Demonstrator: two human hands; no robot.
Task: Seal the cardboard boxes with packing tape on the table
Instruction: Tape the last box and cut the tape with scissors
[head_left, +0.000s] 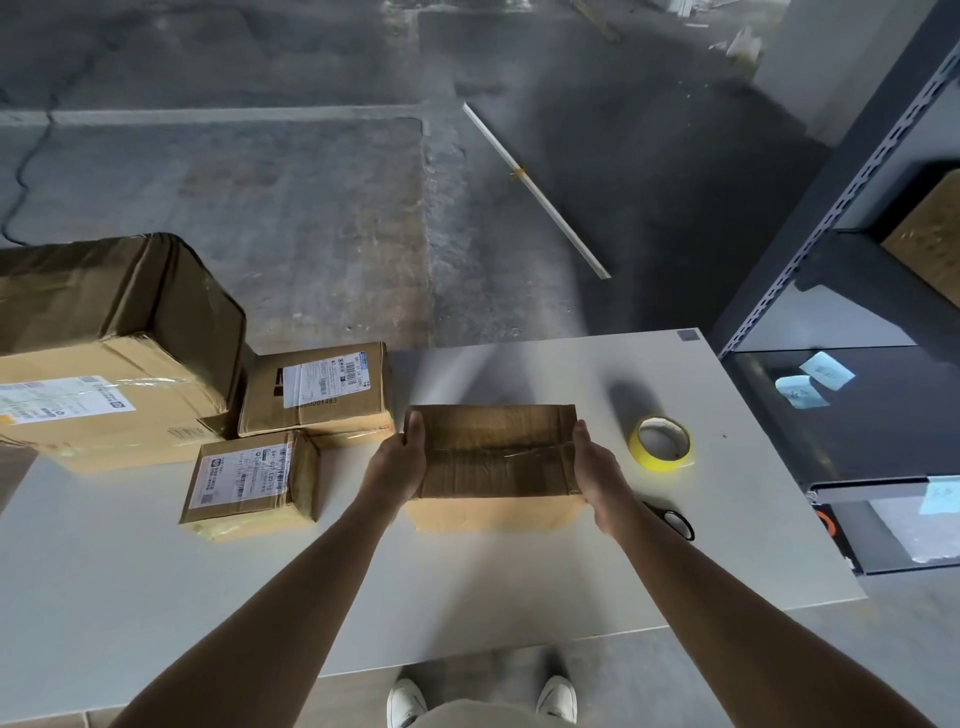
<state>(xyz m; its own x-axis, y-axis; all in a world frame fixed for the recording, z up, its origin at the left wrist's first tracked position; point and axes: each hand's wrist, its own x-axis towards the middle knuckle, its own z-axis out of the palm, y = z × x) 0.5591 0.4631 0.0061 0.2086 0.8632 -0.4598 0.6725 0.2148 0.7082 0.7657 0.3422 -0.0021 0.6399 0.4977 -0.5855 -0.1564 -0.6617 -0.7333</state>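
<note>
A plain cardboard box (493, 457) sits in the middle of the white table (519, 587), flaps closed, with old tape along its centre seam. My left hand (397, 465) grips its left end and my right hand (597, 467) grips its right end. A roll of yellow packing tape (661, 443) lies flat on the table just right of the box. Black-handled scissors (672, 519) lie behind my right wrist, partly hidden.
Three labelled boxes stand at the left: a large one (104, 353), a medium one (317, 389) and a small one (249, 483). A dark metal shelf unit (857, 260) borders the table's right side. My shoes (405, 701) show below the table's near edge.
</note>
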